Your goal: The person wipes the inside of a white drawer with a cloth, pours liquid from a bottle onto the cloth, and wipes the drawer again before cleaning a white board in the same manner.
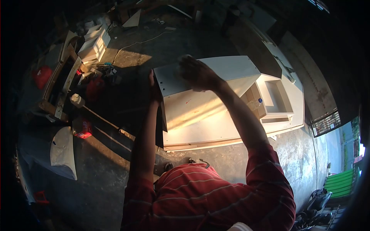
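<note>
A long white cabinet box lies on a white panel in front of me. My left hand is against the box's left end, seen edge-on, and its fingers are hard to make out. Above the box's top face, my right hand is bent around something pale, too dark and blurred to name. Two small dark holes show in the top face near the left end. To the right of the box stands a clear bottle with a blue cap, beside an open white drawer-like box.
A long-handled mallet slants across the left side. Further left are a wooden frame, a red package and white boxes. A curved pale panel is at lower left. Large boards lie at right.
</note>
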Available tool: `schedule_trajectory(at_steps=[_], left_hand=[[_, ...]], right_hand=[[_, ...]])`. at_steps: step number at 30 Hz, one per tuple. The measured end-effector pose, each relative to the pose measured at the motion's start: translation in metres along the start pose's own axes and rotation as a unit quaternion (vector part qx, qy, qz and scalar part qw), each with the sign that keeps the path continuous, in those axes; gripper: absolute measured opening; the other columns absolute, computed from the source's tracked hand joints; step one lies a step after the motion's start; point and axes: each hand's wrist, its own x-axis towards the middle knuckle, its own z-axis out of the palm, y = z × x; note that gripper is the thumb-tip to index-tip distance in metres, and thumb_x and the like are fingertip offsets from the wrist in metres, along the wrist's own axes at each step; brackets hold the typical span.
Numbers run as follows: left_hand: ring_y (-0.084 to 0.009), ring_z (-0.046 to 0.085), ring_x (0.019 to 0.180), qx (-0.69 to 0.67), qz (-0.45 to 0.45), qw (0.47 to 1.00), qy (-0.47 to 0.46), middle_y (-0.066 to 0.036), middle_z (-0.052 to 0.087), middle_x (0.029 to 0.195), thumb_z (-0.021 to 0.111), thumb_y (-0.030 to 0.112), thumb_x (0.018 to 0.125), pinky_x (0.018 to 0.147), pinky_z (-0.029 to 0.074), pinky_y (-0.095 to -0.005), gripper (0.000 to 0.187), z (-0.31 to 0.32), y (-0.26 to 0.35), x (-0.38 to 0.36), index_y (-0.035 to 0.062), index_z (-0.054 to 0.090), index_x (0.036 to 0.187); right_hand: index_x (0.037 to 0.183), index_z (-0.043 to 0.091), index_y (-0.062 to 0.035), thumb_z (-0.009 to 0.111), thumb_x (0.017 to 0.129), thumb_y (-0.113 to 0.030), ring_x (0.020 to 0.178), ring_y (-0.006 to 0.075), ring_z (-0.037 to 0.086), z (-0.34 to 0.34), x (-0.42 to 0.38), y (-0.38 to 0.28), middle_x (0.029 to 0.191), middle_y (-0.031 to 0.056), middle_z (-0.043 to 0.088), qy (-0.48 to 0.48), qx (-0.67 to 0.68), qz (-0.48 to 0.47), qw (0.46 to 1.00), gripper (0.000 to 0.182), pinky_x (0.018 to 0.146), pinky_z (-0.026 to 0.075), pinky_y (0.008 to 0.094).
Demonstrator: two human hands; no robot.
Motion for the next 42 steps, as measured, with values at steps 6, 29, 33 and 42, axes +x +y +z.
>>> schedule_trajectory(at_steps=[6, 29, 33, 42], left_hand=[[-0.0213, 0.045, 0.12, 0.121, 0.104, 0.987, -0.025, -0.012, 0.046, 0.13, 0.041, 0.034, 0.098, 0.103, 0.035, -0.0335, 0.055, -0.008, -0.052, 0.01, 0.0044, 0.029, 0.142], [-0.017, 0.047, 0.112, -0.071, -0.006, 0.997, -0.03, -0.007, 0.047, 0.123, 0.041, 0.035, 0.099, 0.098, 0.039, -0.0319, 0.046, -0.022, -0.057, 0.003, 0.0085, 0.037, 0.137], [-0.015, 0.048, 0.109, -0.214, -0.108, 0.967, -0.081, -0.005, 0.049, 0.119, 0.04, 0.035, 0.1, 0.096, 0.04, -0.0304, 0.043, -0.039, -0.09, 0.023, 0.0068, 0.042, 0.132], [-0.0126, 0.049, 0.104, -0.206, -0.153, 0.966, -0.019, -0.002, 0.051, 0.112, 0.04, 0.042, 0.099, 0.093, 0.04, -0.0284, 0.048, -0.008, -0.006, 0.0, 0.0062, 0.044, 0.13]], right_hand=[[0.12, 0.053, -0.0056, 0.06, 0.078, -0.014, 0.121, 0.0386, 0.043, -0.037, -0.116, 0.09, 0.121, 0.0188, 0.051, -0.253, -0.11, 0.26, 0.925, 0.044, 0.099, 0.039, 0.0457], [0.128, 0.05, -0.0037, 0.052, 0.084, -0.016, 0.133, 0.0351, 0.036, -0.084, -0.185, 0.114, 0.135, 0.0216, 0.044, -0.273, -0.102, 0.362, 0.886, 0.046, 0.109, 0.031, 0.0438], [0.122, 0.056, -0.0053, 0.053, 0.088, -0.011, 0.133, 0.03, 0.038, -0.076, -0.136, 0.039, 0.136, 0.0141, 0.048, -0.089, 0.084, 0.303, 0.945, 0.034, 0.106, 0.034, 0.0423], [0.092, 0.064, -0.0035, 0.058, 0.074, -0.004, 0.089, 0.0312, 0.063, -0.087, -0.178, 0.073, 0.104, 0.014, 0.063, -0.07, -0.116, 0.451, 0.882, 0.018, 0.073, 0.052, 0.0411]])
